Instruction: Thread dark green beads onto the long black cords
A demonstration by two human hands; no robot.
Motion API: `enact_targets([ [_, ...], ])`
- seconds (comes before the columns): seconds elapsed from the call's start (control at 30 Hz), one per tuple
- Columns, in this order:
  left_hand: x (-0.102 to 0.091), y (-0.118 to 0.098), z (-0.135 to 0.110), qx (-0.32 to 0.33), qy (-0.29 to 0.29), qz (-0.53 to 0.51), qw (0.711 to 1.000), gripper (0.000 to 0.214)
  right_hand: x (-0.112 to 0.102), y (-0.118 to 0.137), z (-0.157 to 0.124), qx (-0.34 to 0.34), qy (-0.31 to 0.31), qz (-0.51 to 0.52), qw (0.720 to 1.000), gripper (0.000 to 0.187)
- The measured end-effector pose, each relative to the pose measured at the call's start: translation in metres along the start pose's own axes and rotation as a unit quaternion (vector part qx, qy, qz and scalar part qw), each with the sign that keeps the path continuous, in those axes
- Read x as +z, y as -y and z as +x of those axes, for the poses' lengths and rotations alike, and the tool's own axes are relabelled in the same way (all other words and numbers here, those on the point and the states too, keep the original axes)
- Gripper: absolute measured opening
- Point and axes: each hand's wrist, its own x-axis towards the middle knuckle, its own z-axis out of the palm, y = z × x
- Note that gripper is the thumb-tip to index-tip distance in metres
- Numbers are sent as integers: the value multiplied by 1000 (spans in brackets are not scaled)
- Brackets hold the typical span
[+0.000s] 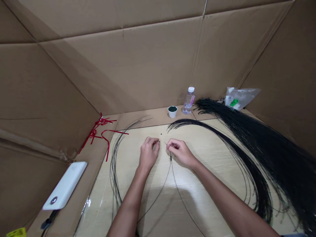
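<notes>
My left hand (148, 153) pinches a tiny dark bead at its fingertips over the pale tabletop (202, 154). My right hand (179, 152) pinches the tip of a thin black wire (178, 187); small beads sit on the wire just below that hand. The two hands are a few centimetres apart. One loose bead (161, 134) lies on the table just beyond them. A small white cup of dark beads (172, 111) stands at the back.
A big bundle of black wires (266, 144) fans across the right side, a thinner bunch (116, 158) curves on the left. A clear bottle (189, 100), a plastic bag (240, 97), red ties (98, 131) and a white power bank (65, 185) sit around. Cardboard walls enclose everything.
</notes>
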Motion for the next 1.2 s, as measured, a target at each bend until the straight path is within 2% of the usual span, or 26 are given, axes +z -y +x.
enact_targets([
  [0.17, 5, -2, 0, 16, 35, 29, 999, 17, -1, 1, -1, 1, -2, -7, 1000, 13],
  [0.23, 7, -5, -3, 3, 34, -6, 999, 12, -1, 1, -1, 4, -3, -10, 1000, 12],
  [0.3, 11, -7, -6, -45, 34, -91, 994, 11, -3, 0, 0, 2, 1, -12, 1000, 13],
  [0.4, 18, -8, -9, -148, 38, -264, 952, 34, -5, -4, 0, -1, 6, -1, 1000, 14],
  [0.47, 21, -8, -10, -190, 47, -341, 919, 44, -6, -6, 0, -3, 2, 15, 1000, 14],
  [0.73, 15, -3, -5, -245, 64, -431, 866, 47, -5, -2, -2, -3, 10, -11, 1000, 16],
  [0.93, 14, -3, -4, -249, 83, -430, 864, 45, -5, -2, -2, -13, 18, -23, 999, 16],
  [1.2, 17, -4, -6, -240, 76, -413, 875, 44, -4, -2, -1, 1, 19, -21, 1000, 22],
])
